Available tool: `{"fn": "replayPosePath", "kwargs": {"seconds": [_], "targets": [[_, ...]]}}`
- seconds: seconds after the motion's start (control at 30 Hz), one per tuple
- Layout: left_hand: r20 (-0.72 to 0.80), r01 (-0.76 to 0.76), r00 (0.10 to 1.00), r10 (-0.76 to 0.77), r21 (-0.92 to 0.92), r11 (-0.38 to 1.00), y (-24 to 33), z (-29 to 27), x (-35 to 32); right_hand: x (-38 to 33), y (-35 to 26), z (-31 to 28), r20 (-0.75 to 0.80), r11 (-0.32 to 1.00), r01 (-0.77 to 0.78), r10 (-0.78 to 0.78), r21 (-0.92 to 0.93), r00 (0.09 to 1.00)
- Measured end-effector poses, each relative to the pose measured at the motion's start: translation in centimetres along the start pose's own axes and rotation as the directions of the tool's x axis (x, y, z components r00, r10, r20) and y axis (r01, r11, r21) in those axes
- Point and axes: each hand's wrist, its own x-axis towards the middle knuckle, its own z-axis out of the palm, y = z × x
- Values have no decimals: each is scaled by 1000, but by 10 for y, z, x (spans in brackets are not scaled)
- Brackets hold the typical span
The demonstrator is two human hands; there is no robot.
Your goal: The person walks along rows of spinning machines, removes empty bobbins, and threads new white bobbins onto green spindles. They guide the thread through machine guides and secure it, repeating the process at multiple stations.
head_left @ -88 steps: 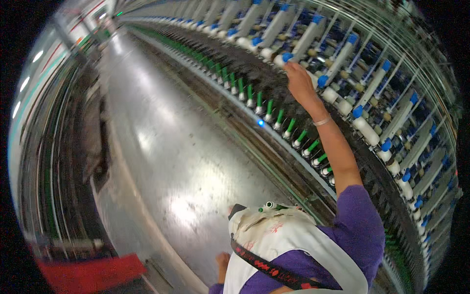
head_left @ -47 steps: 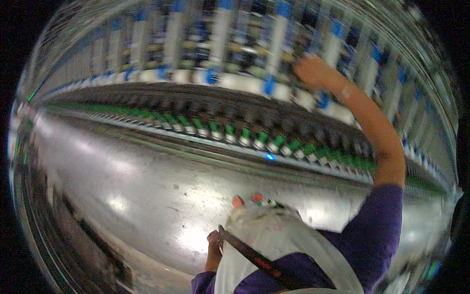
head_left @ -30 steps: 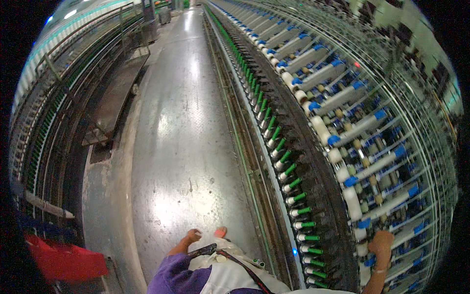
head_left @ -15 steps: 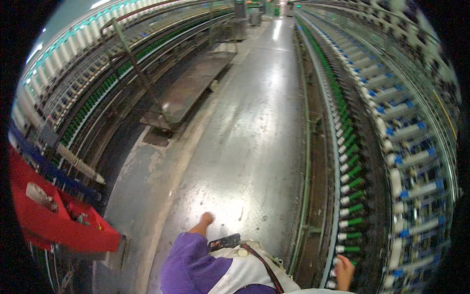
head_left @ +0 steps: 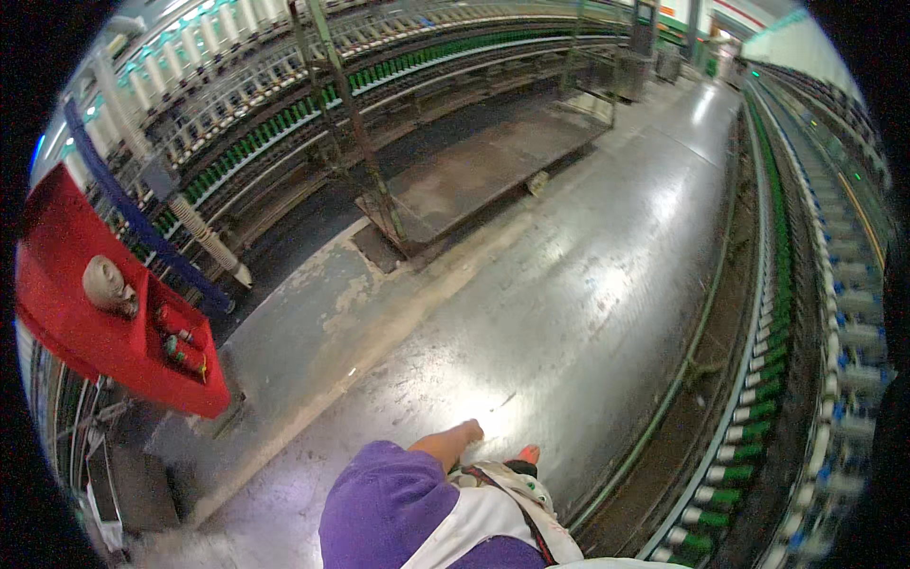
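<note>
My left hand [head_left: 466, 434] hangs over the grey floor in front of my body, at the end of a purple sleeve [head_left: 384, 507]. It touches nothing that I can see; its fingers are too small and turned away to read. My right hand is out of view. White cloth with a dark strap [head_left: 545, 531] covers my front. Just beyond the cloth shows what looks like a foot [head_left: 529, 455] with a dark band. Along the right runs a spinning machine's row of green-and-white bobbins [head_left: 749, 429].
A red tray [head_left: 123, 365] at the left holds an off-white roll [head_left: 106, 283] and small bobbins [head_left: 185, 353]. Beyond it, a flat trolley [head_left: 474, 185] with upright posts stands beside another spinning machine [head_left: 284, 137]. A smooth aisle floor [head_left: 569, 313] runs away to the far right.
The view has swung left, so the aisle and the right-hand machine have shifted right. My right hand, earlier at the near bobbins, has left the view. The red tray shows more fully.
</note>
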Motion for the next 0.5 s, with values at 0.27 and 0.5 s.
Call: {"fn": "replayPosePath", "kwargs": {"seconds": [0.27, 0.5], "targets": [[-565, -352, 811, -151, -678, 645, 81, -192, 102, 143, -366, -12, 79, 984, 116, -106, -136, 991], [-90, 214, 976, -200, 203, 956, 86, -151, 185, 300, -744, 38, 92, 795, 604, -606, 53, 790]]}}
